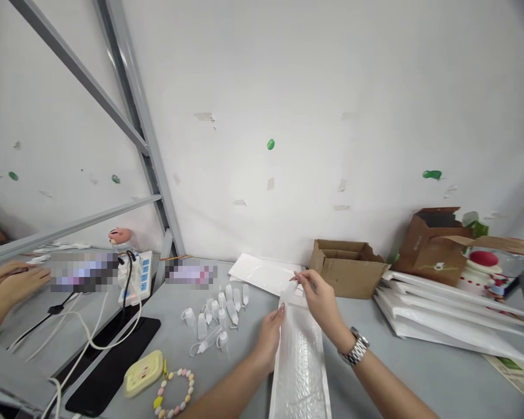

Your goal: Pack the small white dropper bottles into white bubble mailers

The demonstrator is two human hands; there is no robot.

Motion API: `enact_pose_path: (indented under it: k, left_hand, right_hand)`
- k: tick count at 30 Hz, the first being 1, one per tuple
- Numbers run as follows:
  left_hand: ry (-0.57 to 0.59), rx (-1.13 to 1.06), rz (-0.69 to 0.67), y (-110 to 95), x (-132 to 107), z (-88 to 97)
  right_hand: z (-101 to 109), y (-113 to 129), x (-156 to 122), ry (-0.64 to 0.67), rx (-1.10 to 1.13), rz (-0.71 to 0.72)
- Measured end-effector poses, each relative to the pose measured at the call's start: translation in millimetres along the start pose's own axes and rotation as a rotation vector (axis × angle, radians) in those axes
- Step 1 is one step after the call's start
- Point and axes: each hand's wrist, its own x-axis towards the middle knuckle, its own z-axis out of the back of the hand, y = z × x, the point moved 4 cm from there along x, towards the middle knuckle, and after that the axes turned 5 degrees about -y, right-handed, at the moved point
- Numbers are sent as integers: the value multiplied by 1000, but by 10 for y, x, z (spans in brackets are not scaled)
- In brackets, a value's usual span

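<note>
A long white bubble mailer (301,361) lies lengthwise in front of me, its bubbled face up and its flap end pointing away. My left hand (271,334) is closed on the mailer's left edge, thumb on top. With fingertips pinched, my right hand (317,294) is at the flap end; whether a thin strip is between the fingers I cannot make out. A metal watch sits on my right wrist. Left of the mailer stand and lie several small white squeeze bottles (222,317) with tethered caps. Behind it are flat white mailers (262,272).
Stacked white mailers (445,320), an open cardboard box (349,270) and a brown paper bag (436,244) are at right. A black pad (117,361), yellow case (144,372), beaded bracelet (187,390), cables and power strip (142,276) are at left. Another person's hands (17,282) are far left.
</note>
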Motion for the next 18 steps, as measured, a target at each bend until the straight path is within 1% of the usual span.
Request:
enact_pose_path:
  k: [3, 6, 9, 12, 15, 18]
  left_hand:
    - [33, -18, -16, -54, -55, -43]
    - [82, 19, -25, -50, -83, -83]
    - [97, 57, -57, -34, -76, -93]
    - [87, 62, -95, -34, -67, -91]
    - [67, 37, -115, -44, -80, -90]
    - [11, 30, -109, -36, -93, -71]
  right_hand:
    - [206, -220, -19, -32, -66, -58]
    - [249, -339, -53, 8, -50, -92]
    - [185, -393, -73, 78, 71, -170]
    - [79, -408, -119, 102, 161, -235]
    - [-33, -394, -235, 102, 173, -281]
    - [-111, -364, -389, 111, 104, -297]
